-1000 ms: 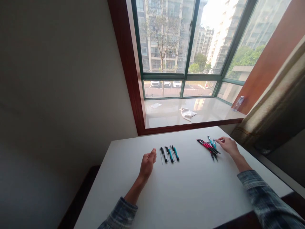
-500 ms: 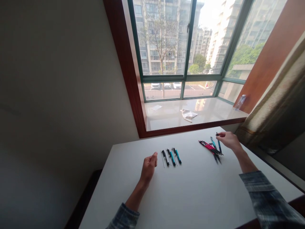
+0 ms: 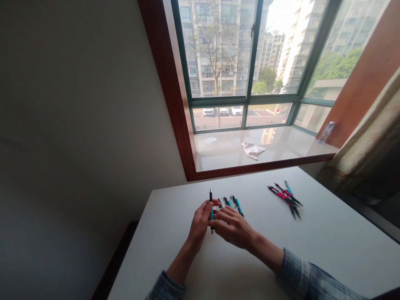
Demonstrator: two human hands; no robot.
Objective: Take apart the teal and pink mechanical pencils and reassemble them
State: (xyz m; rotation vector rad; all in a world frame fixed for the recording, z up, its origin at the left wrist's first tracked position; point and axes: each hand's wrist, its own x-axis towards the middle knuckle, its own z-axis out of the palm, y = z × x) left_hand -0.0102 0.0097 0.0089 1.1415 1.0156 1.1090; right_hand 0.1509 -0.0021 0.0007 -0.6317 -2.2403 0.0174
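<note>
A blue and black pen [image 3: 211,214] stands nearly upright between my two hands, its dark tip pointing away from me. My left hand [image 3: 200,221] grips its upper part between thumb and fingers. Lower down, the fingers of my right hand [image 3: 233,225] close on the pen near its bottom end. Just behind my hands lies a row of pen parts [image 3: 238,205], black and blue barrels beside thin refills, partly hidden by my right hand. Farther right, a loose pile of pens [image 3: 284,196] in red, black and blue lies on the table.
The white table [image 3: 265,258] meets the wall below a window. On the sill [image 3: 225,158] lie a crumpled white cloth [image 3: 253,150] and a sheet of paper [image 3: 209,140]. A clear bottle [image 3: 326,132] stands at its right end, near a curtain [image 3: 353,146].
My right hand has come from the pile on the right to my left hand, bringing a blue and black pen. Both hands now hold it. The view has shifted slightly left.
</note>
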